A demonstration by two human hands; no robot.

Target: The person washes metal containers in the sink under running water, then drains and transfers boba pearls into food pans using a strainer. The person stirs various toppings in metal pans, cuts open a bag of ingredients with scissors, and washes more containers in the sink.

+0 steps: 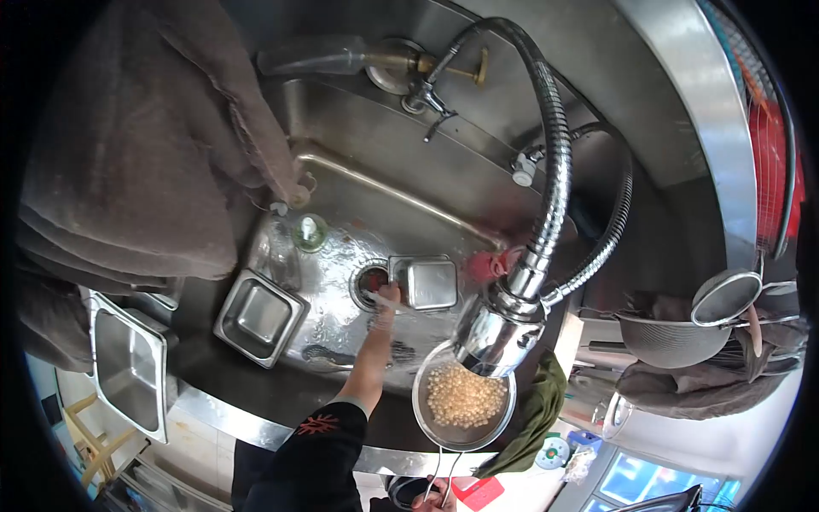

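Observation:
In the head view my left arm reaches down into the steel sink (pixel 328 294). My left hand (pixel 388 296) is closed at the near left corner of a small steel pan (pixel 432 284), close to the drain (pixel 368 280); water partly veils the fingers. At the bottom edge, my right hand (pixel 435 497) grips the wire handle of a strainer (pixel 421 408). Pale round beads (pixel 465 397) fill the strainer, their kind unclear. Above its far rim hangs the chrome spray head (pixel 497 337) of the faucet, with a thin stream running left toward my left hand.
Another steel pan (pixel 260 317) lies left in the sink, below a green-rimmed cup (pixel 309 232). A flexible hose (pixel 556 154) arches overhead. Brown cloth (pixel 128 145) hangs at left; a green cloth (pixel 537 418) lies beside the strainer. More sieves (pixel 727 297) hang at right.

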